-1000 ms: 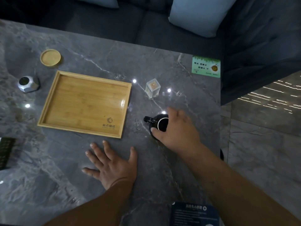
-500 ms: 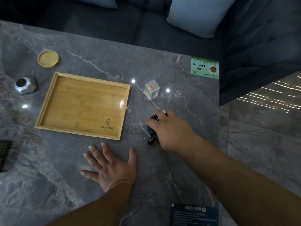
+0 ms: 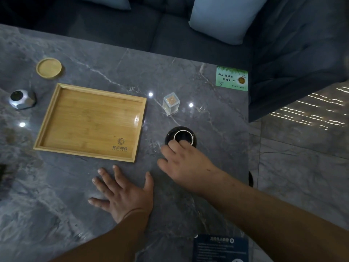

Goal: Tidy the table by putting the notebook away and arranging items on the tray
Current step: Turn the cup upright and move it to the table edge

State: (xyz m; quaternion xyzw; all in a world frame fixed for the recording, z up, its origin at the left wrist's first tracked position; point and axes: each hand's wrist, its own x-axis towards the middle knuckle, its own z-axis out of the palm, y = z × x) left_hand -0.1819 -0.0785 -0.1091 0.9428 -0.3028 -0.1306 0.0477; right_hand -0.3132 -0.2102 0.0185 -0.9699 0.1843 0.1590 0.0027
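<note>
An empty bamboo tray lies flat on the grey marble table, left of centre. To its right stands a small black pot with a pale ring around its opening. My right hand is curled against the pot's near side, fingers on its rim and body; any handle is hidden under the hand. My left hand rests flat on the table below the tray's near right corner, fingers spread, holding nothing. No notebook shows clearly.
A round bamboo coaster and a faceted silver dish sit left of the tray. A clear toothpick box stands behind the pot. A green card lies at the far right corner, a dark blue card at the near edge. A sofa lies beyond.
The pot has been turned: its side handle pointed left, then toward me, and is now hidden under my right hand. My right hand slid to the pot's near side. The left hand stayed put.
</note>
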